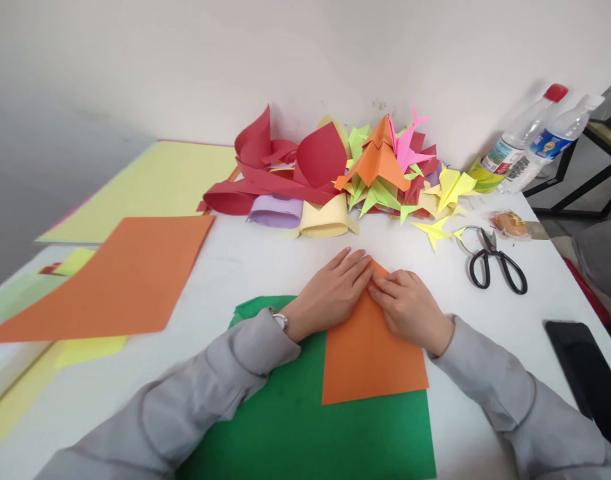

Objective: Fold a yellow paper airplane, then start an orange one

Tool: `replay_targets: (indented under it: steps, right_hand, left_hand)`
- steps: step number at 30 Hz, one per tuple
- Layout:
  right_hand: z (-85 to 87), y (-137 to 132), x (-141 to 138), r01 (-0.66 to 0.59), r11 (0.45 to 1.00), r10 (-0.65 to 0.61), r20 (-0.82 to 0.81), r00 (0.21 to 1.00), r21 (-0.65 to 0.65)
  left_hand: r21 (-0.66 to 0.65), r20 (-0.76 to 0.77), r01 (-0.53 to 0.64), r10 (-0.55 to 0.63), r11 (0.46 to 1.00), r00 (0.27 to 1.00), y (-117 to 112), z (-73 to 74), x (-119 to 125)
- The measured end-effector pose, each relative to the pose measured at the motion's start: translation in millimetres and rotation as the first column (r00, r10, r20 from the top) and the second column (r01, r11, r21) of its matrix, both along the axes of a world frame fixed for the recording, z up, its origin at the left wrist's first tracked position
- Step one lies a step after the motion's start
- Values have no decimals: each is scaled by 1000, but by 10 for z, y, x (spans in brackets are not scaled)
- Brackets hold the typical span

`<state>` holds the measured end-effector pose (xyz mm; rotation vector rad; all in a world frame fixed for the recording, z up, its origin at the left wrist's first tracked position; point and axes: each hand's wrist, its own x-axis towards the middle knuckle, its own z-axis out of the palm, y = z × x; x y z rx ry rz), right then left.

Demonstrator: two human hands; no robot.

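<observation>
A folded orange paper sheet (370, 360) lies on a larger green sheet (310, 433) on the white table (225, 267). My left hand (330, 293) lies flat on the orange paper's upper left, fingers stretched out and pressing it down. My right hand (408, 307) rests on the paper's upper right, fingers together and pressing along the folded top edge. The fingertips of both hands meet near the paper's pointed top.
A heap of folded and curled coloured paper pieces (345, 177) sits at the back by the wall. Black scissors (495, 260) lie to the right, two plastic bottles (530, 137) behind them, a dark phone (585, 373) at the right edge. Large orange (115, 280) and yellow sheets (155, 187) lie left.
</observation>
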<state>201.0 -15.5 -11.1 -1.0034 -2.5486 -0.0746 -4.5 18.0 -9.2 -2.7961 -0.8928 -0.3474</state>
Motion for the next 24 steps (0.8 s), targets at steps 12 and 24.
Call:
replay_targets:
  steps: [12,24]
  right_hand:
    - [18,-3,-9,3,1000,-3,7,1000,1]
    - [-12,-11,-3,11,1000,-11,7,1000,-10]
  left_hand:
    - [-44,-8,-27,27,999,1000,61,90,89]
    - [-85,54,-56,61,995,997,52,68,89]
